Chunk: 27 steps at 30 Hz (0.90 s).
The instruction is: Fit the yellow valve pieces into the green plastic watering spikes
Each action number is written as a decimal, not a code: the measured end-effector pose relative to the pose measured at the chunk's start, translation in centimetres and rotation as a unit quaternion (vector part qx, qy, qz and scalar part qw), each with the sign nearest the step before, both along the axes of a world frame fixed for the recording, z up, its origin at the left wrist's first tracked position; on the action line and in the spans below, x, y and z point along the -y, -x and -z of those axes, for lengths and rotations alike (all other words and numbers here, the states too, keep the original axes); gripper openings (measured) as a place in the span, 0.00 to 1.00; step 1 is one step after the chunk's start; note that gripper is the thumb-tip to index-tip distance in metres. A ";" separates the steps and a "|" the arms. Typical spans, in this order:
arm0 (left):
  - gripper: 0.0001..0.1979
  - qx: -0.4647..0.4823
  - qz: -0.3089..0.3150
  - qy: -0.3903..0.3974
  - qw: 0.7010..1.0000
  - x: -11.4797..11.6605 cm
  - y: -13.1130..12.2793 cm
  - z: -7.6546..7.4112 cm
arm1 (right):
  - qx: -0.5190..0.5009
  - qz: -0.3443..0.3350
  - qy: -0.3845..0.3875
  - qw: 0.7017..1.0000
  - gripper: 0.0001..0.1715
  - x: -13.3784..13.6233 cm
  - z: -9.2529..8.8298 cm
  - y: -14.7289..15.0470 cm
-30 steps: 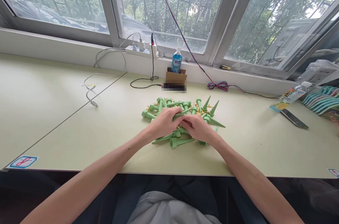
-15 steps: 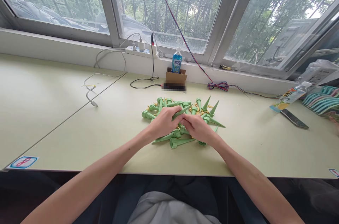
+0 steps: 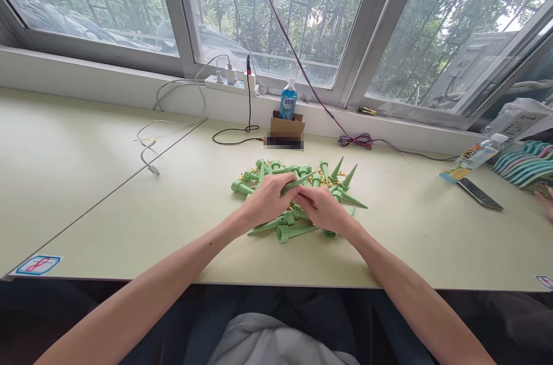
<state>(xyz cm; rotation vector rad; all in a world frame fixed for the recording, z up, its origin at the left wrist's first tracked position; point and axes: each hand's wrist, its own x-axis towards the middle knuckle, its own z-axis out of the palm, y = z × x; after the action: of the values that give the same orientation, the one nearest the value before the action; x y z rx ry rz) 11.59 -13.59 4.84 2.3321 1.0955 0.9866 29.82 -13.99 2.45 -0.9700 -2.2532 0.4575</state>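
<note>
My left hand [image 3: 270, 197] is closed around a green plastic watering spike [image 3: 298, 181], whose pointed end sticks out up and to the right. Against it, the fingers of my right hand [image 3: 322, 205] are pinched together at the base of that spike; whatever they grip is hidden. Both hands are above a loose pile of similar spikes, including one with its open threaded cap [image 3: 283, 234] toward me. Small yellow pieces [image 3: 341, 174] lie scattered among them.
Behind the pile, a blue bottle [image 3: 288, 101] stands in a small cardboard box [image 3: 287, 125]. At right are a tilted drink bottle [image 3: 473, 159], a dark phone-like object [image 3: 479, 194], hangers [image 3: 525, 164] and another person's hand [image 3: 545, 202]. A cable [image 3: 151, 166] lies left.
My hands stay nearly in place, with only a slight shift of the right fingers. At the far right edge, the other person's hand has come further into view.
</note>
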 end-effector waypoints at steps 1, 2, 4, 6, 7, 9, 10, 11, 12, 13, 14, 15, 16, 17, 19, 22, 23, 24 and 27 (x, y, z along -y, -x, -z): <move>0.12 0.000 0.000 -0.002 1.000 0.0 0.0 0.0 | 0.000 0.001 0.000 1.000 0.17 0.0 0.0 0.0; 0.12 0.000 0.000 -0.004 1.000 0.0 0.0 0.0 | 0.001 0.001 0.001 1.000 0.18 0.1 -0.1 0.0; 0.12 -0.001 0.000 -0.007 1.000 0.0 0.0 0.0 | 0.001 0.002 0.003 1.000 0.18 0.1 -0.1 0.0; 0.12 -0.002 -0.001 -0.009 1.000 0.0 0.0 0.1 | 0.003 0.002 0.005 1.000 0.18 0.2 -0.2 0.0; 0.12 -0.002 -0.001 -0.010 1.000 0.0 0.0 0.1 | 0.003 0.002 0.006 1.000 0.18 0.2 -0.2 0.0; 0.12 -0.002 0.000 -0.008 1.000 0.1 0.0 0.0 | 0.003 0.002 0.009 1.000 0.18 0.2 -0.3 0.0; 0.12 -0.002 0.001 -0.007 1.000 0.1 0.0 0.0 | 0.004 0.002 0.011 1.000 0.18 0.2 -0.3 0.0; 0.12 -0.003 0.002 -0.005 1.000 0.1 0.0 0.0 | 0.005 0.002 0.013 1.000 0.18 0.2 -0.3 0.0; 0.11 -0.005 0.002 -0.004 1.000 0.1 0.0 0.0 | 0.006 0.002 0.015 1.000 0.18 0.2 -0.2 0.0; 0.11 -0.006 0.001 -0.003 1.000 0.1 0.0 -0.1 | 0.007 0.002 0.016 1.000 0.18 0.2 -0.2 0.0; 0.11 -0.008 0.001 -0.004 1.000 0.1 0.0 -0.1 | 0.008 0.001 0.016 1.000 0.18 0.2 -0.2 0.0; 0.11 -0.010 0.001 -0.005 1.000 0.1 0.0 -0.1 | 0.009 0.000 0.017 1.000 0.19 0.2 -0.2 0.0; 0.11 -0.012 0.002 -0.005 1.000 0.1 0.0 -0.1 | 0.009 0.000 0.017 1.000 0.19 0.2 -0.3 0.0; 0.12 -0.013 0.003 -0.005 1.000 0.1 0.0 -0.1 | 0.009 0.000 0.017 1.000 0.19 0.2 -0.3 0.0; 0.12 -0.016 0.005 -0.005 1.000 0.1 0.0 -0.2 | 0.008 -0.002 0.020 1.000 0.18 0.2 -0.2 0.0; 0.11 -0.015 0.005 -0.006 1.000 0.1 0.0 -0.2 | 0.004 -0.003 0.023 1.000 0.17 0.1 -0.2 0.1; 0.11 -0.015 0.005 -0.006 1.000 0.1 0.1 -0.2 | 0.002 -0.004 0.022 1.000 0.16 0.1 -0.2 0.1; 0.11 -0.014 0.004 -0.005 1.000 0.1 0.1 -0.1 | 0.001 -0.008 0.020 1.000 0.16 0.0 -0.2 0.1; 0.10 -0.014 0.002 -0.008 1.000 0.0 0.2 -0.1 | -0.005 -0.011 0.023 1.000 0.16 0.0 -0.2 0.1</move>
<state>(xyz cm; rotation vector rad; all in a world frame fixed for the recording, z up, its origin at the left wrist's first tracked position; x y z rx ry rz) 11.44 -13.62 4.95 2.3661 1.0974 0.9689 29.71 -14.02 2.66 -0.9651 -2.2560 0.5256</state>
